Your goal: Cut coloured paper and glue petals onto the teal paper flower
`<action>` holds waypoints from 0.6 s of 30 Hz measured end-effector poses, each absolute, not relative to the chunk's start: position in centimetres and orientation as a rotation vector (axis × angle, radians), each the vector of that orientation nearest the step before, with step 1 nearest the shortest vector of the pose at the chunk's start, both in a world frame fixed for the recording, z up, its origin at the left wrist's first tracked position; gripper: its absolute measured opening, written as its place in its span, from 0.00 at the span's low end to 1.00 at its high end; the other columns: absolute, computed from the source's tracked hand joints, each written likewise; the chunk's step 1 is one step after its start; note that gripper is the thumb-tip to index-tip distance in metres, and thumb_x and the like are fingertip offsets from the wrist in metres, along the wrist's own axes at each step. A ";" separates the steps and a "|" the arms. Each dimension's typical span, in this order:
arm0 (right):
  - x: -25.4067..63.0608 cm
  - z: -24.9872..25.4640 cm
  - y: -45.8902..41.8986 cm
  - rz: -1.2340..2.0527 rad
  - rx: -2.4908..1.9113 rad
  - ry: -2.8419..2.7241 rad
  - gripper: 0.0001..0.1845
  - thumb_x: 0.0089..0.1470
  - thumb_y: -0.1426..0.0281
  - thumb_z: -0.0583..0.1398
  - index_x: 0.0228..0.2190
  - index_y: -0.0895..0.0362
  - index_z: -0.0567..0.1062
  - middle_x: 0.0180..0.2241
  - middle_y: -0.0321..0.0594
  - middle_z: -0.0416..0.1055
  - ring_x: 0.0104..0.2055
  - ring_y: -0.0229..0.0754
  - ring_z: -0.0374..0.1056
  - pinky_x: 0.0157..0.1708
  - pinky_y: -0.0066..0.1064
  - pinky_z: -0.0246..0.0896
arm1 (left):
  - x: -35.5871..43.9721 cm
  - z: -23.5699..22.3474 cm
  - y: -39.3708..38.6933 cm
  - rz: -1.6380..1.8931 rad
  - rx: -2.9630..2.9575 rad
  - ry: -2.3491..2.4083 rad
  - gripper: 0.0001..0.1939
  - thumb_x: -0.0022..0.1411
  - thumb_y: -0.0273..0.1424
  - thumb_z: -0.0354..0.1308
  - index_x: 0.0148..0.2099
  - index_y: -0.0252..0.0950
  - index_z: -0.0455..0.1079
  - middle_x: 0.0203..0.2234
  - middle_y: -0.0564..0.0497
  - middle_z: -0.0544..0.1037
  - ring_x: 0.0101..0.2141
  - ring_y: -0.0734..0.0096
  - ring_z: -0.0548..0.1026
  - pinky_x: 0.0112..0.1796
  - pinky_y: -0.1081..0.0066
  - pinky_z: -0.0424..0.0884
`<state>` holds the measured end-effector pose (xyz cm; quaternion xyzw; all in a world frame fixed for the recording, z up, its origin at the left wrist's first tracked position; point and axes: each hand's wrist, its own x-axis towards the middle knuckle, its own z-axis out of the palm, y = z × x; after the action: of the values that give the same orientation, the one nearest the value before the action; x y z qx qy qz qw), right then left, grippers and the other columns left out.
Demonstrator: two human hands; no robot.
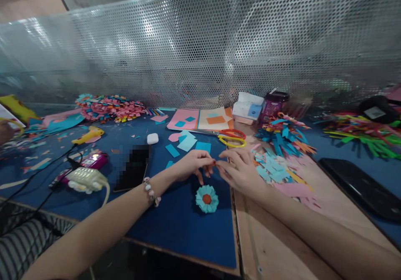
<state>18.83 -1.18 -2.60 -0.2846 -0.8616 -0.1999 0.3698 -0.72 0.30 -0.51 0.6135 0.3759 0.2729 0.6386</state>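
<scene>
Above the blue tabletop, my left hand (196,164) is closed in a pinch, its thumb and forefinger meeting the fingertips of my right hand (242,172). The right fingers are also bent together at that spot. Whatever lies between the fingertips is too small to make out. Just below my hands, a turquoise paper flower (212,204) with an orange centre lies flat on the table. Beyond them are scissors (232,134) with red and yellow handles, and loose blue paper pieces (187,141).
Pink and cream paper sheets (184,115) lie near a perforated metal panel (200,54). At left are a phone (135,169), a white earbud case (152,138) and a yellow glue gun (88,135). Blue paper scraps (272,166) and a black glossy object (360,188) lie at right.
</scene>
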 end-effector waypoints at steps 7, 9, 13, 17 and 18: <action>18.4 -2.5 -1.4 -0.586 -0.733 -2.214 0.07 0.53 0.72 0.57 0.35 0.53 0.74 0.39 0.42 0.70 0.43 0.46 0.58 0.45 0.41 0.54 | -0.4 -0.6 0.2 0.672 1.423 0.935 0.13 0.53 0.38 0.57 0.29 0.33 0.63 0.20 0.53 0.66 0.19 0.80 0.65 0.14 0.82 0.64; 18.4 -2.4 -1.4 -0.554 -0.738 -2.223 0.07 0.53 0.73 0.57 0.35 0.54 0.74 0.39 0.43 0.70 0.43 0.46 0.58 0.45 0.41 0.55 | -0.4 -0.6 0.2 0.672 1.428 0.927 0.13 0.53 0.38 0.57 0.29 0.33 0.64 0.20 0.53 0.67 0.19 0.79 0.65 0.14 0.81 0.65; 18.3 -2.4 -1.4 -0.407 -0.785 -2.232 0.07 0.54 0.72 0.56 0.35 0.54 0.74 0.38 0.42 0.70 0.43 0.46 0.59 0.43 0.41 0.55 | -0.5 -0.5 0.3 0.655 1.430 0.929 0.13 0.53 0.38 0.58 0.30 0.32 0.65 0.21 0.52 0.68 0.19 0.79 0.66 0.14 0.80 0.66; 18.2 -2.7 -1.2 -0.362 -0.814 -2.168 0.06 0.54 0.72 0.57 0.33 0.54 0.74 0.37 0.42 0.69 0.43 0.46 0.59 0.43 0.40 0.55 | -0.5 -0.5 0.4 0.655 1.432 0.932 0.12 0.54 0.38 0.57 0.31 0.31 0.66 0.21 0.51 0.69 0.19 0.79 0.66 0.15 0.80 0.66; 18.2 -2.8 -1.2 -0.352 -0.817 -2.159 0.05 0.54 0.72 0.57 0.33 0.54 0.73 0.37 0.42 0.69 0.43 0.45 0.59 0.43 0.40 0.55 | -0.5 -0.6 0.4 0.658 1.439 0.933 0.12 0.54 0.37 0.57 0.31 0.31 0.66 0.21 0.51 0.69 0.19 0.79 0.66 0.15 0.80 0.67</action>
<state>18.16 -1.17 -2.78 -0.3217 -0.8503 -0.1386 0.3927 -0.48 0.38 -0.57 0.6225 0.4035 0.2848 0.6071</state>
